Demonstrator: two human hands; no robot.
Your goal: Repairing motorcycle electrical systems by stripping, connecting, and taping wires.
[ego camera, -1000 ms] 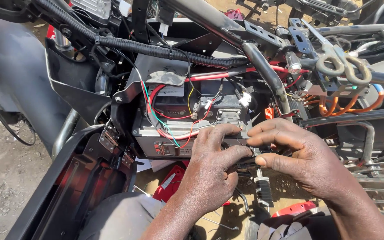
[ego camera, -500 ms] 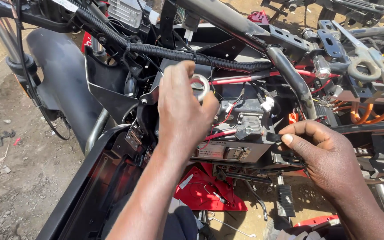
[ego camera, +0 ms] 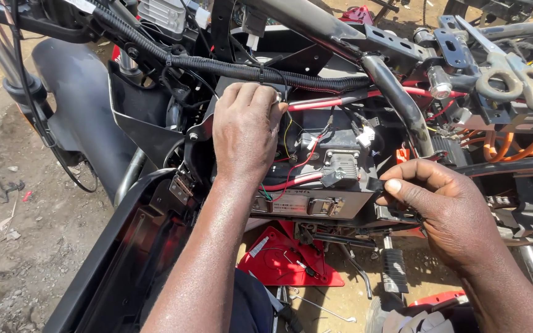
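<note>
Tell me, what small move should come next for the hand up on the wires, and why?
Probably draw the left hand along the corrugated cable, since its fingers sit at the wires there while the right hand steadies the battery box.

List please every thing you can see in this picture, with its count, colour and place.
battery box: one, grey and black, centre of the frame
red cables: several, red, over the battery box
corrugated hose: one, black, across the top
frame tube: one, dark grey, right of centre
scissors: one pair, grey handles, top right
orange cables: several, orange, right side
red panel: one, red, on the ground below
footpeg: one, black, lower centre
left hand: one, reaching into the wiring
right hand: one, fingers pinching a black strap
</note>
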